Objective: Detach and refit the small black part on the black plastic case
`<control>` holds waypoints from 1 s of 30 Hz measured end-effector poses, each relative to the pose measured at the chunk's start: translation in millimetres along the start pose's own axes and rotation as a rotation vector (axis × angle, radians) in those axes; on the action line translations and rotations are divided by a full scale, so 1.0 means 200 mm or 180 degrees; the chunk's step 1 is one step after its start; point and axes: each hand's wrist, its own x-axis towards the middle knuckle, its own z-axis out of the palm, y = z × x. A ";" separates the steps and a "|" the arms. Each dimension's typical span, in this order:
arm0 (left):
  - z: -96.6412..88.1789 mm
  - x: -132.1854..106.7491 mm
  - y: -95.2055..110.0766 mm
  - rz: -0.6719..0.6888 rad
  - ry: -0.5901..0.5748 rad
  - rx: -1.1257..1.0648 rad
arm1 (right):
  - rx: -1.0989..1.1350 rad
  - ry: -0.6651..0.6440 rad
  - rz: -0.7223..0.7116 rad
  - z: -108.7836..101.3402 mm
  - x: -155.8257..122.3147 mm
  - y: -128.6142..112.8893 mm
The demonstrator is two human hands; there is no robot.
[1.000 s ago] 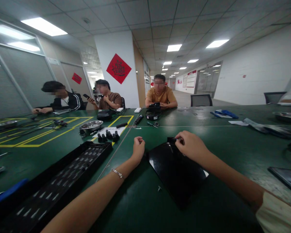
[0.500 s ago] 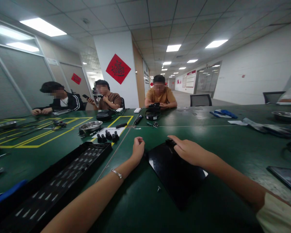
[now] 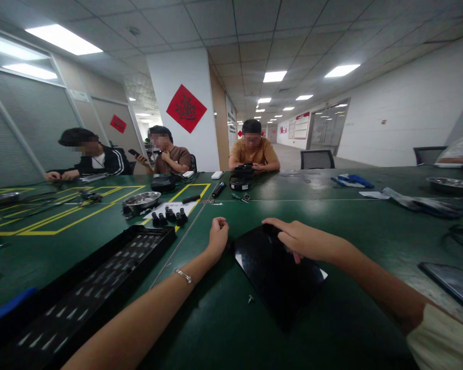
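A glossy black plate (image 3: pixel 272 270) lies flat on the green table (image 3: pixel 343 226) in front of me. My right hand (image 3: pixel 295 239) rests on its far edge, fingers stretched out and pointing left over a small black part that it mostly hides. My left hand (image 3: pixel 217 237) is curled into a loose fist at the plate's left corner, resting on the table; what it holds, if anything, is hidden. A small loose screw (image 3: pixel 250 298) lies on the table just left of the plate's near edge.
A long black tray (image 3: pixel 88 290) with rows of small slots lies at my left. Several small black parts (image 3: pixel 168 216) and a metal bowl (image 3: pixel 142 199) stand beyond it. Three people sit across the table. A dark phone (image 3: pixel 449 280) lies at right.
My right hand went from a pinch on the small part at the plate's far edge to lying flat with fingers stretched out. The left fist stayed put.
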 end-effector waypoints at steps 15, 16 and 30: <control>0.00 0.01 -0.03 0.0057 -0.0105 0.0029 | -0.0835 0.0329 -0.0287 0.03 0.02 0.01; 0.00 0.01 -0.03 0.0058 -0.0100 0.0025 | -0.0914 0.0329 -0.0291 0.03 0.02 0.01; 0.00 -0.01 0.00 0.0056 -0.0093 0.0045 | -0.0442 -0.0181 0.0072 -0.02 -0.01 -0.01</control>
